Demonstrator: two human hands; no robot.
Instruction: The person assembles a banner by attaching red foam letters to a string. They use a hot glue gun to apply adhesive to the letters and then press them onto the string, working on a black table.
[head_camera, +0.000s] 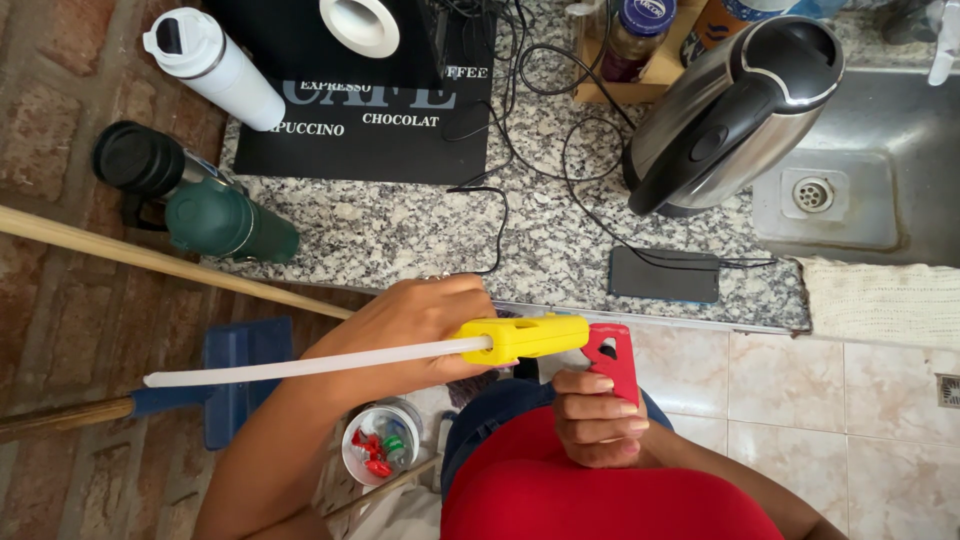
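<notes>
A yellow glue gun (525, 337) with a red handle and trigger (613, 358) is held level in front of my body. A long white glue stick (300, 366) juts out of its back toward the left. My left hand (420, 325) wraps around the stick where it enters the yellow body. My right hand (597, 418) grips the red handle from below, fingers curled around it.
A granite counter (400, 225) carries a steel kettle (725, 110), a dark phone (664, 274) on a cable, a black mat, a white bottle (215, 65) and a green flask (205, 205). A sink (865, 170) lies right. Wooden poles and a small cup of bits (380, 455) stand below left.
</notes>
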